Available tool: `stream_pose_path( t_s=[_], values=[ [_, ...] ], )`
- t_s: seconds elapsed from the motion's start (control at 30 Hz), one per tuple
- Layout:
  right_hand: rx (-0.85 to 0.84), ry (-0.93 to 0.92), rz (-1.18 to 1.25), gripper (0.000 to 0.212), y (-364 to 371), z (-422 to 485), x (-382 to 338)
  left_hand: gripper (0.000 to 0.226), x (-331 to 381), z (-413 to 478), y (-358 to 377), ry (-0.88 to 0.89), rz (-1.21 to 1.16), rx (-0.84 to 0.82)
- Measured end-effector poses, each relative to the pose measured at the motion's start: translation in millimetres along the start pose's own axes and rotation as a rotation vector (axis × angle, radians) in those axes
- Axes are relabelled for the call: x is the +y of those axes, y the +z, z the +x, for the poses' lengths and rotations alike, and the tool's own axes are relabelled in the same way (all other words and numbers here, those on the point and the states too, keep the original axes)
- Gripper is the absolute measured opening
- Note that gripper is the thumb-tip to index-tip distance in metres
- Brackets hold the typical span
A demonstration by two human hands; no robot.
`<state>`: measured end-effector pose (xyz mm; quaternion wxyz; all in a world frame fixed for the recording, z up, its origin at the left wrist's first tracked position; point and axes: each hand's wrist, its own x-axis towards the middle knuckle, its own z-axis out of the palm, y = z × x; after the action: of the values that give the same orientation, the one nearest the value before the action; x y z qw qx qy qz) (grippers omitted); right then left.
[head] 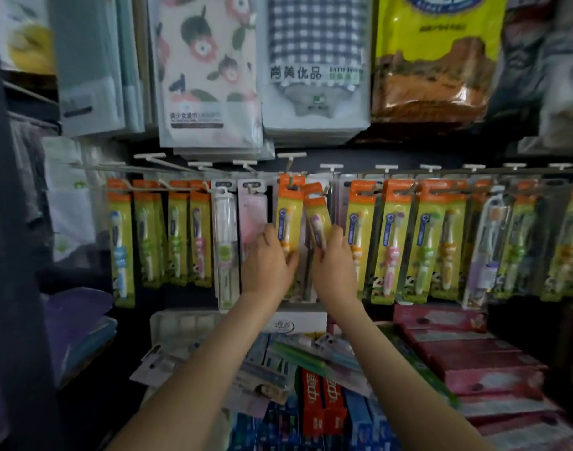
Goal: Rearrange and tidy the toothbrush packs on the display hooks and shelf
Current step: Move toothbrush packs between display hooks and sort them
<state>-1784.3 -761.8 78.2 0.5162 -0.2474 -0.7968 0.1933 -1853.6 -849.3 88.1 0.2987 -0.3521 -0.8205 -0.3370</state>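
A row of orange-and-yellow toothbrush packs hangs from white display hooks (291, 156) across the middle of the wall. My left hand (268, 262) grips the lower part of one hanging toothbrush pack (289, 212) with an orange brush, its top at a hook. My right hand (335, 259) holds a second toothbrush pack (317, 213) with a purple brush, tilted to the left, its top close to the same hook. Whether that pack is on the hook I cannot tell. A white toothbrush pack (225, 242) and a pink pack (252, 219) hang just left of my hands.
Towel packs (314, 70) and a yellow bag (436, 56) hang above the hooks. Below, the shelf holds loose toothbrush packs (311, 353), red toothpaste boxes (322, 402), blue boxes (363, 421) and pink boxes (473, 356). More toothbrush packs (392, 239) hang to the right.
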Motion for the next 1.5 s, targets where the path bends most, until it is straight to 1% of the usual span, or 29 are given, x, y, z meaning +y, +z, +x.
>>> stream_pose_path(
  t_s=[0.07,0.17,0.23,0.3,0.37,0.47,0.53,0.63,0.73,0.83,0.97,1.07,1.13,1.23,1.3,1.4,1.47,1.5],
  values=[
    [-0.031,-0.018,0.037,0.042,-8,-1,1,0.054,3,5,1,-0.009,-0.027,-0.014],
    [-0.086,-0.070,0.156,0.058,-21,-4,0,0.041,6,8,3,-0.046,-0.144,-0.044],
    [-0.081,-0.129,0.242,0.066,-28,-6,-2,0.035,8,7,-1,-0.084,-0.223,-0.052],
    [-0.102,-0.184,0.235,0.067,-34,-8,-4,0.029,9,4,-6,-0.114,-0.297,-0.044],
    [-0.164,-0.227,0.187,0.066,-42,-13,-8,0.026,8,-1,-14,-0.139,-0.340,-0.029],
    [-0.225,-0.253,0.185,0.066,-52,-24,-16,0.033,0,-13,-28,-0.137,-0.329,-0.010],
    [-0.204,-0.249,0.218,0.064,-57,-35,-23,0.038,-7,-26,-41,-0.114,-0.303,-0.021],
    [-0.153,-0.250,0.244,0.062,-60,-52,-40,0.054,-24,-51,-65,-0.090,-0.232,-0.013],
    [-0.167,-0.299,0.236,0.064,-51,-69,-62,0.062,-56,-76,-100,-0.084,-0.196,0.053],
    [-0.231,-0.340,0.229,0.066,-29,-78,-85,0.060,-96,-89,-137,-0.035,-0.207,0.169],
    [-0.319,-0.351,0.254,0.068,14,-83,-119,0.048,-145,-89,-181,-0.012,-0.187,0.312],
    [-0.376,-0.370,0.245,0.064,46,-83,-142,0.053,-175,-87,-208,-0.016,-0.250,0.397],
    [-0.359,-0.391,0.200,0.064,67,-80,-153,0.058,-191,-85,-222,-0.015,-0.288,0.417],
    [-0.320,-0.401,0.103,0.072,93,-72,-165,0.047,-208,-77,-234,0.000,-0.296,0.422],
    [-0.290,-0.383,0.056,0.078,104,-68,-172,0.046,-215,-71,-239,-0.013,-0.308,0.404],
    [-0.217,-0.328,0.067,0.083,112,-66,-183,0.044,-223,-63,-241,-0.033,-0.324,0.381],
    [-0.160,-0.292,0.081,0.083,115,-66,-187,0.044,-226,-61,-239,-0.026,-0.325,0.381],
    [-0.157,-0.266,0.084,0.081,117,-66,-188,0.046,-227,-60,-237,-0.023,-0.322,0.382]
  ],
)
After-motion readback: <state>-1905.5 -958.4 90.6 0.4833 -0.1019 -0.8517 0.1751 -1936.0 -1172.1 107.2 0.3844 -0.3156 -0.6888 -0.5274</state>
